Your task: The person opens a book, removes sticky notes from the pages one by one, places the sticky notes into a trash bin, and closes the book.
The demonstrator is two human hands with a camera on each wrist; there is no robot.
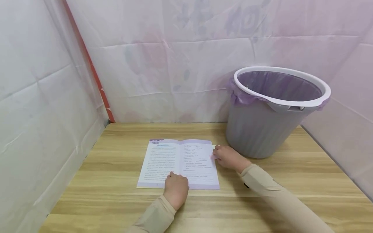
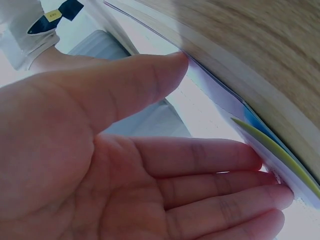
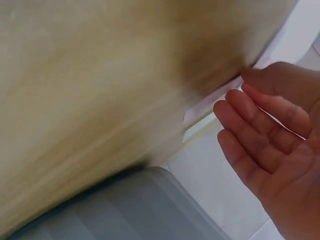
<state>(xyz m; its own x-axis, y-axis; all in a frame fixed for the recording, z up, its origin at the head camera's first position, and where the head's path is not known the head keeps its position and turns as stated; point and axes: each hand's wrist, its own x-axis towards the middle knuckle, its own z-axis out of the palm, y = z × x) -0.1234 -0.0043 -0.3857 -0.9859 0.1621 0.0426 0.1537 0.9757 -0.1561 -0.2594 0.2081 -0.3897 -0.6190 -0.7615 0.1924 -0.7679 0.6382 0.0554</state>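
An open booklet [image 1: 198,178] with printed pages and pale purple borders lies on the wooden table. My left hand [image 1: 176,187] rests on its lower part near the fold. In the left wrist view this hand [image 2: 150,165] has its fingers extended along the paper, the thumb apart from them at the booklet's edge. At the right edge of the right-hand page is my right hand [image 1: 228,157]. The right wrist view shows that hand [image 3: 275,130] with thumb and index finger pinching the page edge, the other fingers loosely bent.
A grey trash bin [image 1: 256,129] with a white rim and a purple liner [image 1: 242,95] stands on the table at the back right, close beyond my right hand. Pale sheeting [image 1: 175,81] hangs behind and along both sides of the wooden table [image 1: 116,155].
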